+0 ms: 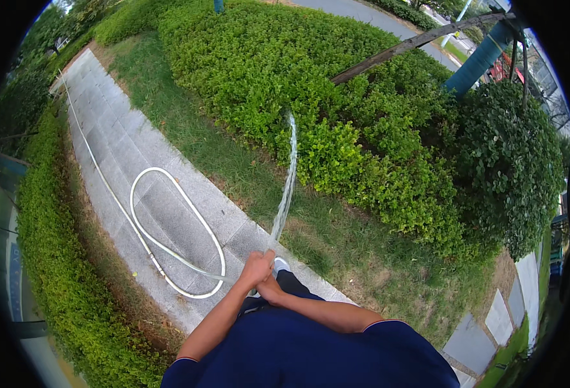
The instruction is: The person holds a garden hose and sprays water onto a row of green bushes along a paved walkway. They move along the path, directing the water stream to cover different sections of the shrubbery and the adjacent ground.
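My left hand [257, 268] and my right hand [269, 289] cannot be placed with certainty by their overlap, but both are close together at my waist around the end of a pale garden hose [217, 277]. A stream of water [289, 186] leaves the hose end between my fingers and arcs over the grass into a clipped green hedge [246, 72]. Behind my hands the hose runs to the left, makes one long loop on the paving and stretches away up the path. A coupling [156, 264] joins two lengths of it. The hose end itself is mostly hidden by my fingers.
Grey stone paving [115, 145] runs diagonally, with a grass strip [188, 126] on its right and a low hedge [57, 252] on its left. A wooden pole [387, 56] leans against a blue-wrapped trunk [479, 60] beside a dark round bush [510, 160]. Stepping slabs lie at lower right.
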Demonstrator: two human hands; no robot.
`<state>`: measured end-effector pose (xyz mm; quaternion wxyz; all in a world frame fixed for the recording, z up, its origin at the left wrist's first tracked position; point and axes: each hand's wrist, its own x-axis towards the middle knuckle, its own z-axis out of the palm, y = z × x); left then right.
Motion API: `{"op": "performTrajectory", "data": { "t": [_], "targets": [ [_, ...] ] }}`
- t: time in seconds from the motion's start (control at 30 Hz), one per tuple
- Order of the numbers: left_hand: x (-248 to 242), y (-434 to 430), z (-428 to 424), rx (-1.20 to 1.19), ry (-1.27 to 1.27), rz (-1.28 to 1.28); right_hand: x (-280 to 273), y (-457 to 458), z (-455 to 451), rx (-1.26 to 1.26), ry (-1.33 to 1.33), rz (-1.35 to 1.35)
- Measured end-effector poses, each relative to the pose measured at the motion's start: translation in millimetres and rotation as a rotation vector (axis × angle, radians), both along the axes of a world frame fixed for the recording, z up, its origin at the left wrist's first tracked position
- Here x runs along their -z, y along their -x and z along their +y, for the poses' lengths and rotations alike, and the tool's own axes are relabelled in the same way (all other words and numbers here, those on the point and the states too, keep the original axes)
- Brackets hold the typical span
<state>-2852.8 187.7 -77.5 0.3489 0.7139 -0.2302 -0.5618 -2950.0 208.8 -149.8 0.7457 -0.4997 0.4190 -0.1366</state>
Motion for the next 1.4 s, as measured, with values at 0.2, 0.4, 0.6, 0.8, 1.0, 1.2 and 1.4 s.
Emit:
{"op": "performTrajectory", "data": {
  "t": [0.2, 0.4, 0.6, 0.8, 1.0, 1.2, 1.4],
  "targets": [
    [2.9, 78.9, 7.4, 0.398, 0.048, -0.025, -14.9, 67.4, 42.8, 0.387, -0.030, 0.153],
    [-3.0, 176.9, 43.7, 0.676, 0.068, 0.048, -8.0, 148.5, 100.6, 0.702, 0.020, 0.200],
    [-4.2, 243.2, 70.0, 0.762, 0.119, 0.091, -1.4, 200.9, 135.3, 0.901, 0.116, 0.127],
    [-30.3, 317.4, 86.6, 0.799, 0.159, 0.087, -24.5, 272.2, 144.1, 0.910, 0.336, 0.237],
    [-24.0, 387.0, 116.2, 0.629, 0.139, 0.128, -25.0, 343.8, 167.7, 0.783, 0.351, 0.312],
    [-33.8, 398.7, 139.7, 0.258, 0.123, 0.265, -23.5, 366.2, 178.5, 0.670, 0.178, 0.344],
    [-31.5, 383.3, 146.5, 0.067, 0.137, 0.387, -27.2, 364.2, 175.2, 0.548, 0.189, 0.323]
  ]
}}
